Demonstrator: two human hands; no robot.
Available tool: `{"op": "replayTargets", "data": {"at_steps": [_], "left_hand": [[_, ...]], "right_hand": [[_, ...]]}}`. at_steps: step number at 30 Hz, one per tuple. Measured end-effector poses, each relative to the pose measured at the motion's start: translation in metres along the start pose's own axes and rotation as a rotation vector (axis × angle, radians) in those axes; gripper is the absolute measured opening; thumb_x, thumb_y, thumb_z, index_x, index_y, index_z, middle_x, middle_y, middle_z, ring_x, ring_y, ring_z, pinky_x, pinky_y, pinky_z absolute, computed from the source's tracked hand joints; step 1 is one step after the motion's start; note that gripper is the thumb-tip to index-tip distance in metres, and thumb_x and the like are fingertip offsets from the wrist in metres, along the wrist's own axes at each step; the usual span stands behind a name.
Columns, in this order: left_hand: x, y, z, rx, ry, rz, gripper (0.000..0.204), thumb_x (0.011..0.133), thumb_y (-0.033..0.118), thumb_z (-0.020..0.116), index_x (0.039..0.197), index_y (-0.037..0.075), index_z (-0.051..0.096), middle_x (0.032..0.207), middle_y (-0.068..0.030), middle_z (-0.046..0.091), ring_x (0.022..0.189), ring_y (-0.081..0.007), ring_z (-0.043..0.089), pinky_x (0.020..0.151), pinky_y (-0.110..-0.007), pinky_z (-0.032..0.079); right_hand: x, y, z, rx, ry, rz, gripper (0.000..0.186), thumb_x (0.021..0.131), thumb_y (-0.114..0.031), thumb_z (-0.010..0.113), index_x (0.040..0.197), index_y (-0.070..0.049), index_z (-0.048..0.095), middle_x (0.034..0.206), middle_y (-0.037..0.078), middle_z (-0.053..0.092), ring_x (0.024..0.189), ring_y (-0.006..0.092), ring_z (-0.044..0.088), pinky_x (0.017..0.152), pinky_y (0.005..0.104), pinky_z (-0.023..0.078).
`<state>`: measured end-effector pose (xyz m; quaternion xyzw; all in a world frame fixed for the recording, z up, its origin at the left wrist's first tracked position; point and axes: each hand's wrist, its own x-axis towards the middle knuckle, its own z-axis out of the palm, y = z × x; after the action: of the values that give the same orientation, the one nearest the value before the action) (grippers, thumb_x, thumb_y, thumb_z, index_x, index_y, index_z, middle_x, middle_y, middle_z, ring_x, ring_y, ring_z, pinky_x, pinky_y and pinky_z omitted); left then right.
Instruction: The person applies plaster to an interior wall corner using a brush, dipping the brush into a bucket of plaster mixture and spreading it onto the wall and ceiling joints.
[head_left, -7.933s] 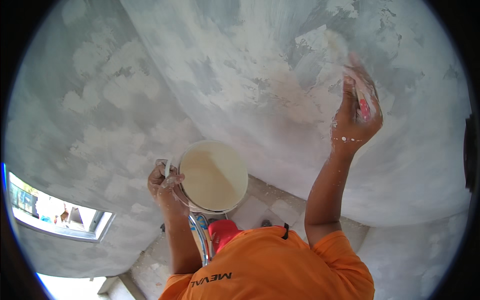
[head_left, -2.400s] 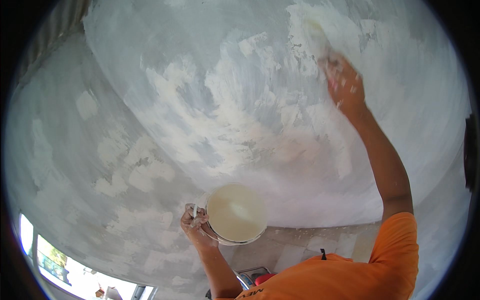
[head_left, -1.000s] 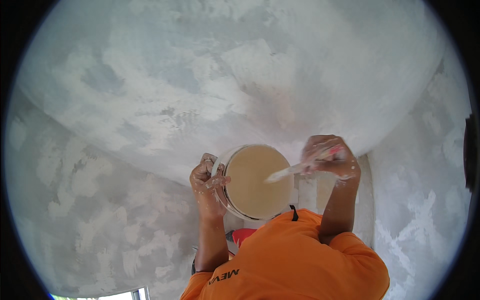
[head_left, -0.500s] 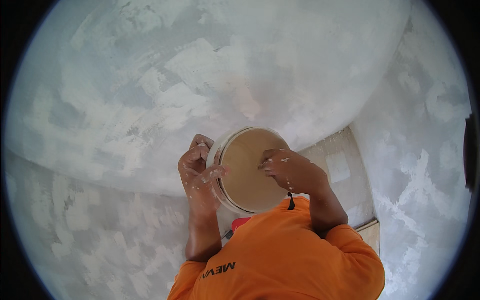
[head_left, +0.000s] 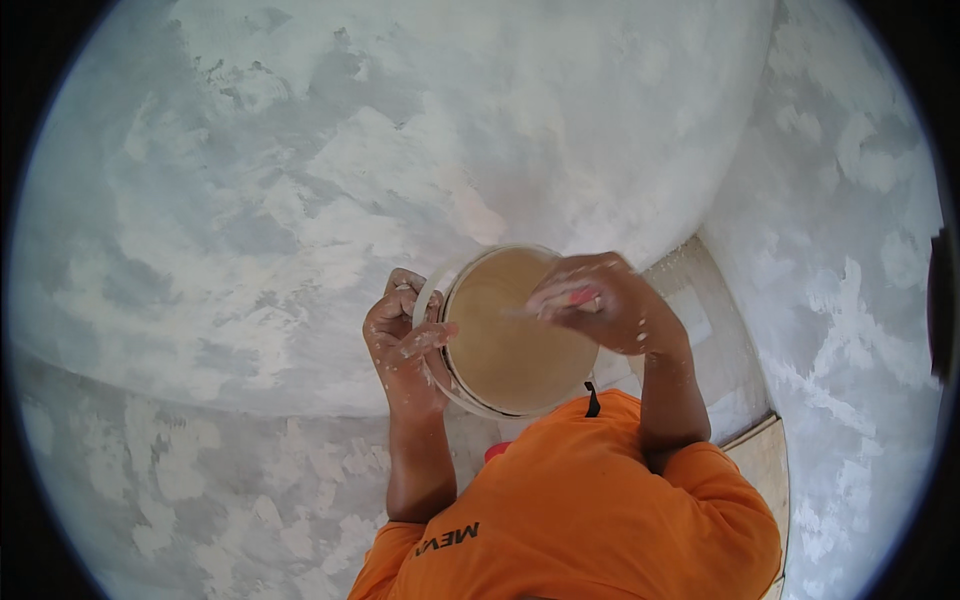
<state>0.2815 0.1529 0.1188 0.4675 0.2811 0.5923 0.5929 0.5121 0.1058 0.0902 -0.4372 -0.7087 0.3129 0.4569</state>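
My left hand [head_left: 405,340] grips the pale rim of a round white container [head_left: 430,375] at its left side, with the thumb over the edge. The inside of the container shows a smooth tan surface [head_left: 505,360]. My right hand [head_left: 605,305] is curled above its right part and smeared by motion. A small red and whitish thing [head_left: 585,297] shows between its fingers; its kind is too blurred to make out. White specks and smears cover both hands.
A curved, patchy grey-white plastered surface [head_left: 280,180] spreads ahead, meeting another plastered wall [head_left: 850,300] at the right. Below the right arm lies a tan board [head_left: 760,460]. A red thing [head_left: 497,451] peeks out beside my orange shirt [head_left: 570,500].
My right hand has lifted and turned, showing the red thing in its fingers. The container has shifted slightly right, with my left hand still on its rim.
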Motion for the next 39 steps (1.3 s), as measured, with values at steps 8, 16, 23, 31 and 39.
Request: {"op": "replayTargets", "data": {"at_steps": [8,16,23,31,39], "left_hand": [[0.006,-0.006,0.003,0.012,0.054,-0.024,0.024,0.051,-0.009,0.052,0.062,0.006,0.037,0.084,-0.0033,0.037,0.076,-0.015,0.038,0.07,-0.021,0.037],[0.032,-0.055,0.007,-0.008,-0.016,-0.049,0.028,0.052,-0.009,0.054,0.062,0.008,0.034,0.085,-0.0024,0.035,0.075,-0.0151,0.037,0.071,-0.021,0.037],[0.042,-0.094,0.017,-0.065,-0.089,-0.212,0.026,0.058,-0.009,0.059,0.064,0.007,0.039,0.087,-0.0019,0.037,0.076,-0.0143,0.043,0.074,-0.023,0.039],[0.07,-0.15,0.026,-0.121,-0.235,-0.27,0.018,0.065,-0.008,0.059,0.069,0.005,0.048,0.09,-0.003,0.048,0.074,-0.0141,0.051,0.075,-0.028,0.05],[0.078,-0.192,0.009,-0.177,-0.264,-0.275,0.017,0.067,-0.009,0.059,0.08,0.003,0.059,0.094,-0.0041,0.05,0.077,-0.0172,0.056,0.078,-0.034,0.058]], "right_hand": [[0.0,0.055,-0.015,1.039,0.572,0.274,0.011,0.086,-0.008,0.069,0.091,0.001,0.065,0.081,0.01,0.066,0.073,0.02,0.068,0.066,0.028,0.061],[-0.015,0.159,-0.015,1.541,0.806,0.219,0.014,0.094,-0.016,0.066,0.096,-0.002,0.063,0.089,0.008,0.068,0.078,0.019,0.067,0.067,0.0263,0.058],[-0.043,0.284,-0.011,1.316,1.445,0.377,0.02,0.096,-0.02,0.065,0.105,-0.002,0.061,0.093,0.009,0.068,0.081,0.0216,0.069,0.072,0.026,0.059],[-0.006,0.418,-0.035,0.671,1.777,0.26,0.024,0.093,-0.014,0.071,0.108,0.003,0.067,0.097,0.007,0.068,0.09,0.0144,0.066,0.082,0.0275,0.057],[-0.006,0.376,-0.056,1.228,1.684,-0.002,0.027,0.095,-0.01,0.065,0.112,0.009,0.059,0.106,0.013,0.066,0.092,0.0257,0.07,0.085,0.0337,0.061]]}}
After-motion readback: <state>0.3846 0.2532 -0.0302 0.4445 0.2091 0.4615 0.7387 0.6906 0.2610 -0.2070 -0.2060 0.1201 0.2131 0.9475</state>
